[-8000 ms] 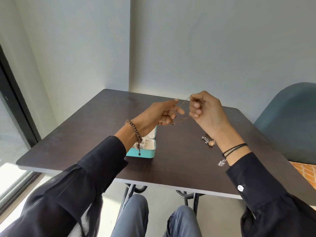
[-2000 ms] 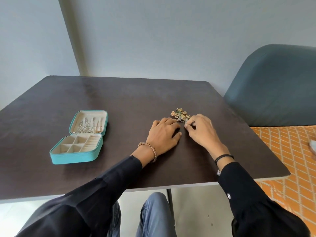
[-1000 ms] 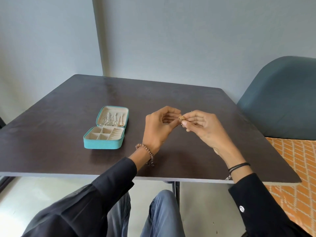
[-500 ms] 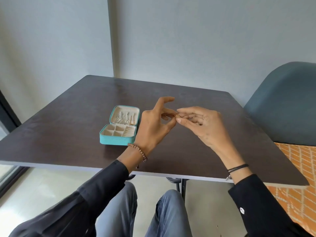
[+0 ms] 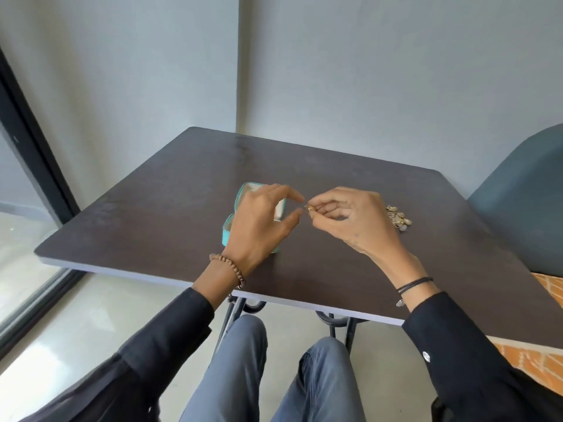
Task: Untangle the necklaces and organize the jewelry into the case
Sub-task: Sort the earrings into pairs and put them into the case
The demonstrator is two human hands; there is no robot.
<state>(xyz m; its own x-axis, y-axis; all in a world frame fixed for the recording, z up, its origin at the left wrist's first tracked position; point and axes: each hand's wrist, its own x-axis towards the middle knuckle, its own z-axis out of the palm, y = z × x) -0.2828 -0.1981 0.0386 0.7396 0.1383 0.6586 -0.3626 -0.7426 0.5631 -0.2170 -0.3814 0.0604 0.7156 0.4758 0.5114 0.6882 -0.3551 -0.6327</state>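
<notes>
Pinching a small gold piece (image 5: 308, 207) between thumb and forefinger, the right hand (image 5: 350, 220) holds it above the table (image 5: 152, 226) at mid-frame. The left hand (image 5: 259, 226) grips nothing: its thumb and forefinger are spread, with their tips just beside the gold piece. Behind it, largely hidden, lies the open teal case (image 5: 228, 231). Right of centre, beyond the right hand, a jewelry pile (image 5: 398, 218) rests on the table. A blue chair (image 5: 518, 208) stands at the right edge.
</notes>
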